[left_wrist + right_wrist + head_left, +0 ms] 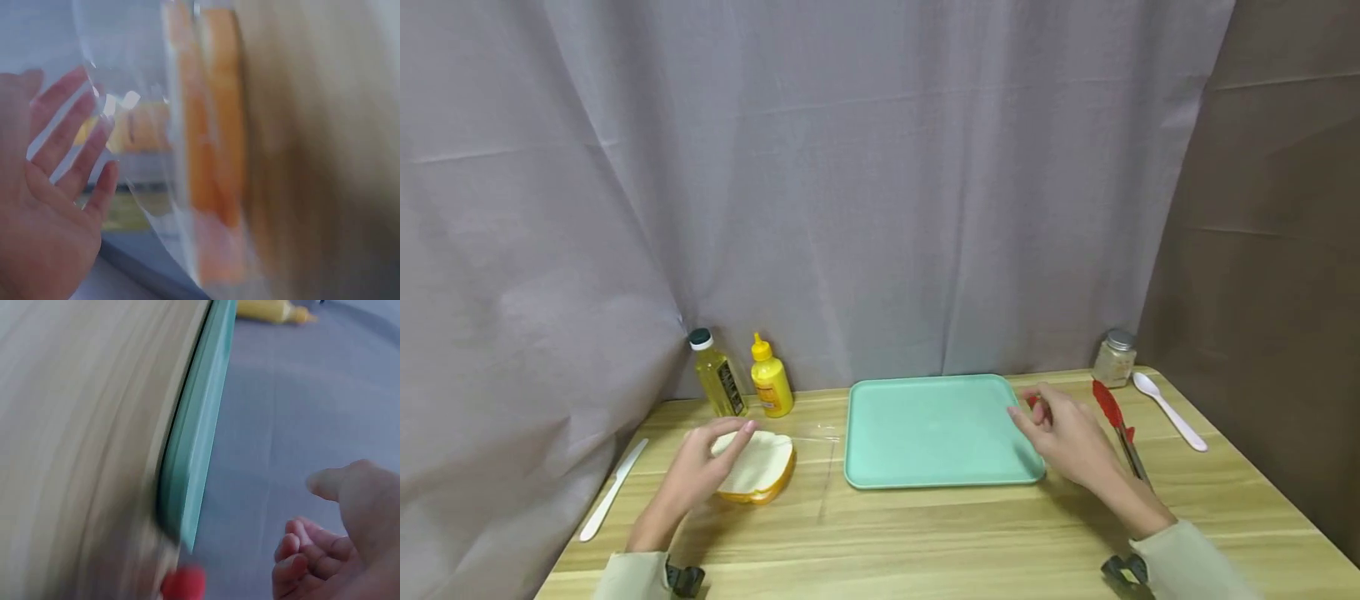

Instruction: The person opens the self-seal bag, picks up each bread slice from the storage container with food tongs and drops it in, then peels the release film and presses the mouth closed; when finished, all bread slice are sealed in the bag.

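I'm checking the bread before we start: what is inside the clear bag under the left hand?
Sliced bread with orange-brown crust shows through the clear bag. The left hand covers part of it, so the slice count cannot be told.

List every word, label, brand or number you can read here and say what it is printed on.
No text can be read.
Oil bottle: dark label, print too small to read.
Yellow squeeze bottle: orange label, too small; blurred in the right wrist view.
Jar: no legible print.
Bagged bread under the left hand, green tray by the right hand: no lettering visible.
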### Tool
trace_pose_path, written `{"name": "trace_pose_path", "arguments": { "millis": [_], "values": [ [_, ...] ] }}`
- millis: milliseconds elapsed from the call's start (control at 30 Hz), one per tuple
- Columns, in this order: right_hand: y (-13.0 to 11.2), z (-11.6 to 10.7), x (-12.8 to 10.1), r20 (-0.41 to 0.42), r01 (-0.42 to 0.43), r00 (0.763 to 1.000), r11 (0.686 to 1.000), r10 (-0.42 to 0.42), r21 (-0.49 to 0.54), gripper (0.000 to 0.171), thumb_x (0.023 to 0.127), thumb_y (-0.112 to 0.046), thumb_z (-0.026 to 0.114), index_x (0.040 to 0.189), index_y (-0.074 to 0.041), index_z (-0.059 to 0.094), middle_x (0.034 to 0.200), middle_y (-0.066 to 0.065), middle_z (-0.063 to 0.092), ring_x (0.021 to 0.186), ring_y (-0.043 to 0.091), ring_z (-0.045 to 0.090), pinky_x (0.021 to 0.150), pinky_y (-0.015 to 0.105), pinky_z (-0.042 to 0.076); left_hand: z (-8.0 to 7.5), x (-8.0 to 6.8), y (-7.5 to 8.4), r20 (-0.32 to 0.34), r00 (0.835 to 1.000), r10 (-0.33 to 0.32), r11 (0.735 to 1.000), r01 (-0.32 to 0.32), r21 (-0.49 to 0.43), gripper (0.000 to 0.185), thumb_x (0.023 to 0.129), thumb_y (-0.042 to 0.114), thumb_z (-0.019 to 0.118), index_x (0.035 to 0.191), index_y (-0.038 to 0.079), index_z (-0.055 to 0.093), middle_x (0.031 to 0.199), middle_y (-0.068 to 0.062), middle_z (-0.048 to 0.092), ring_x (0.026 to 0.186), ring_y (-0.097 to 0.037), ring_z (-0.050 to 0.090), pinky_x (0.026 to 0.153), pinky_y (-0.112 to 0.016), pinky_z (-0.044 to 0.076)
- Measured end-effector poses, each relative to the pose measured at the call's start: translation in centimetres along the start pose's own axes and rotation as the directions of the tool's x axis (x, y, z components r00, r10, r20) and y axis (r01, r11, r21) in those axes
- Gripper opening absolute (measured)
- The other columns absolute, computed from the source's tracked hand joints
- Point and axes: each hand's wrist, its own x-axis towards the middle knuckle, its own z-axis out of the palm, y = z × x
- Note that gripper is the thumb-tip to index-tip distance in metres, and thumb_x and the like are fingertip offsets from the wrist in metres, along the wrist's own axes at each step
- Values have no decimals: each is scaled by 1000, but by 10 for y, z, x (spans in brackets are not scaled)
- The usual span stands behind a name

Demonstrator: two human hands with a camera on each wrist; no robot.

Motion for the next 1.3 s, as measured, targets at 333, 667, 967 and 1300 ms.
{"name": "trace_pose_path", "arguments": {
  "millis": [333, 667, 967, 1300],
  "values": [
    [-83, 81, 26, 190, -15, 980, 929, -60, 371, 15, 104, -24, 74, 114, -12, 75, 82, -7, 70, 79, 9, 65, 71, 23, 54, 43, 47, 31, 152, 988, 17, 998, -26, 53, 22, 104, 12, 72, 124, 7, 80, 127, -10, 80, 126, -34, 73, 109, -55, 58],
    [-145, 147, 57, 397, 20, 894, 902, -209, 432, 19, 107, -20, 69, 119, -7, 74, 90, -3, 73, 84, 12, 67, 70, 24, 56, 69, 54, 36, 241, 969, -62, 988, 25, 151, 21, 102, 13, 76, 123, 13, 81, 124, -6, 81, 87, -16, 71, 87, -41, 62],
    [-150, 184, 60, 419, -83, 901, 908, -107, 410, 26, 101, -16, 75, 123, -2, 76, 101, 5, 79, 88, 12, 72, 78, 27, 61, 82, 50, 39, 260, 963, -66, 986, 23, 166, 18, 102, 12, 75, 118, 12, 82, 116, -6, 83, 84, -21, 70, 78, -41, 60],
    [-148, 189, 63, 410, -128, 910, 902, -59, 413, 14, 98, -16, 78, 109, -8, 83, 96, 4, 82, 85, 10, 74, 76, 26, 61, 83, 50, 38, 228, 972, -63, 987, 27, 160, 12, 98, 13, 80, 110, 15, 84, 110, -4, 84, 90, -23, 75, 79, -44, 60]
  ]
}}
